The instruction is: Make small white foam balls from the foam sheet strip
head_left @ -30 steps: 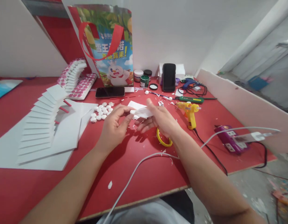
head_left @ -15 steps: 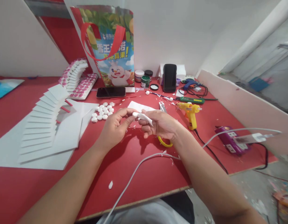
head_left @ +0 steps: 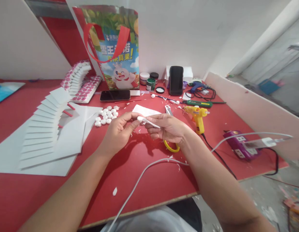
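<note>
Above the middle of the red table, a white strip [head_left: 150, 122], paper or thin foam, stretches between my hands. Its left end is a small rolled coil, pinched between the thumb and finger of my left hand [head_left: 120, 130]. The loose tail lies along the fingers of my right hand [head_left: 167, 127], which are closed on it. To the left sits a cluster of small white rolls [head_left: 107, 115]. Scissors with yellow handles [head_left: 172, 147] lie partly hidden behind my right hand. A white sheet [head_left: 145, 111] rests just beyond my fingers.
A yellow glue gun [head_left: 199, 119] and purple power block [head_left: 241, 145] lie right. A white cable [head_left: 144, 172] crosses the front. White boards with fanned strips [head_left: 40, 129] occupy the left. Behind stand a printed bag [head_left: 120, 48], paint jars [head_left: 150, 84] and a dark phone [head_left: 176, 80].
The strip's tail has turned from showing its flat face to nearly edge-on. My right fingers have shifted slightly along it, while my left hand stays almost still.
</note>
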